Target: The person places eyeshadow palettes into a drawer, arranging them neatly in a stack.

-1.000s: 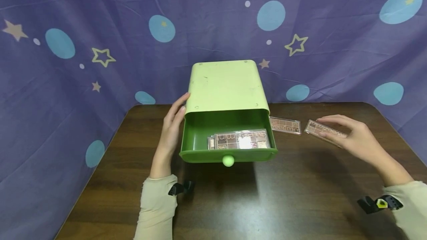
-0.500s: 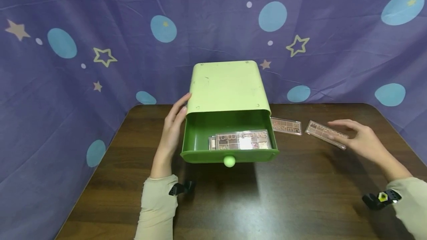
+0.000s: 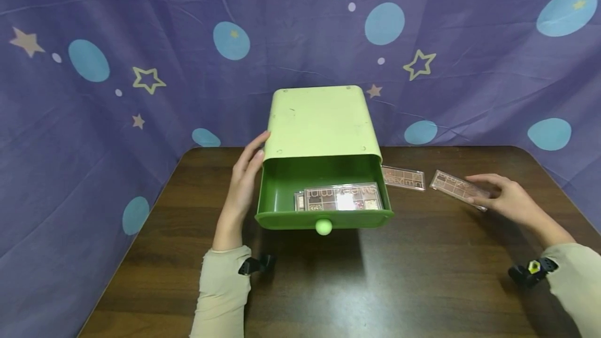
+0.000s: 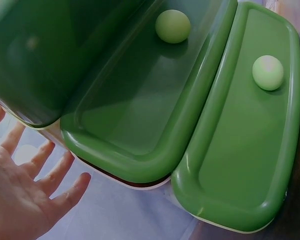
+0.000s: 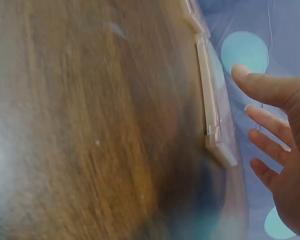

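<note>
A light green drawer box (image 3: 324, 119) stands on the table with its dark green top drawer (image 3: 281, 220) pulled out. Inside that drawer lie clear-lidded eyeshadow palettes (image 3: 321, 200), one overlapping another. My left hand (image 3: 241, 184) rests its fingertips against the box's left side; the left wrist view shows its fingers spread beside the drawers. To the right, my right hand (image 3: 507, 200) hovers over the near end of another eyeshadow palette (image 3: 453, 186), thumb and fingers apart. In the right wrist view the hand (image 5: 285, 130) is clear of that palette (image 5: 210, 95).
One more palette (image 3: 404, 178) lies flat against the box's right side, partly hidden by it. Two closed lower drawers (image 4: 235, 145) with round knobs show in the left wrist view. A purple curtain (image 3: 300, 25) with stars hangs behind the brown wooden table (image 3: 375, 286).
My right hand has drawn back slightly to the right along the loose palette, which stays on the table. The left hand and the drawer box look unchanged.
</note>
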`<state>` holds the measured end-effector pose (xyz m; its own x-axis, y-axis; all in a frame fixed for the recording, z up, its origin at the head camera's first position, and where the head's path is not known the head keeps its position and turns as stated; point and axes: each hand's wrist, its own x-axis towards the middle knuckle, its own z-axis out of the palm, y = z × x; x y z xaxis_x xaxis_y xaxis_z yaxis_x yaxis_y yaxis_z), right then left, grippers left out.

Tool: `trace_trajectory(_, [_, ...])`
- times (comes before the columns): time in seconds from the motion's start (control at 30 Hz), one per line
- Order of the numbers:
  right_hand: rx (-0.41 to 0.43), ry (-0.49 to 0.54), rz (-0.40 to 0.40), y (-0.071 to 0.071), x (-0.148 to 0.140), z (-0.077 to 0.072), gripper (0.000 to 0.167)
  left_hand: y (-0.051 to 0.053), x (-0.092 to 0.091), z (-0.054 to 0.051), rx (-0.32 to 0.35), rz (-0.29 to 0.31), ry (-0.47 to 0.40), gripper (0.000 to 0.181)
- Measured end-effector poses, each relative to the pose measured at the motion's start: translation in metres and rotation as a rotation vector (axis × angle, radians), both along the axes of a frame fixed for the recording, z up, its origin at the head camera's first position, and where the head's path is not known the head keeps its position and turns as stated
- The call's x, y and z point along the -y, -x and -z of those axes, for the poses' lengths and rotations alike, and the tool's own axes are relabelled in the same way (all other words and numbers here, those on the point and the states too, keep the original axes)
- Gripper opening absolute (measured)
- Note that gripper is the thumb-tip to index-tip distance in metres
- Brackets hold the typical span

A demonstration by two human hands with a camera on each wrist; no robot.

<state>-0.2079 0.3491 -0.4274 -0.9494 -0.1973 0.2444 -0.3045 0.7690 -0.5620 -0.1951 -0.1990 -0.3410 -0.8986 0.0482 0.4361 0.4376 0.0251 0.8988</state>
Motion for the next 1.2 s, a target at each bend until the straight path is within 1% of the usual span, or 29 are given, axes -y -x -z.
trace_trajectory(0.1, [0.032,0.019,-0.007,0.005,-0.004,0.006,0.052,0.001,0.000,0.000,0.002,-0.001,0.004,0.044])
trace_trajectory(0.2, [0.065,0.037,0.003,0.008,-0.006,0.011,0.054,0.001,0.001,0.000,0.005,0.001,0.008,0.044])
trace_trajectory(0.3, [0.069,0.028,0.009,0.010,-0.006,0.015,0.057,0.000,0.001,0.000,0.008,0.003,0.010,0.045])
trace_trajectory(0.43, [0.069,0.001,-0.012,0.015,-0.004,0.018,0.064,0.000,0.001,0.001,0.006,0.001,0.012,0.045])
trace_trajectory(0.53, [0.109,-0.026,-0.024,0.018,-0.001,0.018,0.070,0.001,0.002,0.002,0.005,-0.001,0.014,0.044])
trace_trajectory(0.67, [0.185,-0.056,-0.010,0.021,0.002,0.017,0.076,0.001,0.003,0.002,0.008,-0.001,0.010,0.044])
trace_trajectory(0.73, [0.202,-0.062,0.005,0.021,0.003,0.016,0.076,0.000,0.003,0.002,0.008,0.000,0.008,0.045])
trace_trajectory(0.8, [0.207,-0.066,0.012,0.021,0.004,0.015,0.075,0.000,0.002,0.002,0.009,0.002,0.008,0.044])
trace_trajectory(1.0, [0.188,-0.080,0.027,0.020,0.005,0.013,0.070,0.001,0.002,0.002,0.007,0.016,0.007,0.044])
trace_trajectory(1.2, [0.210,-0.067,0.020,0.018,0.004,0.009,0.070,0.001,0.002,0.002,0.006,0.016,0.004,0.045])
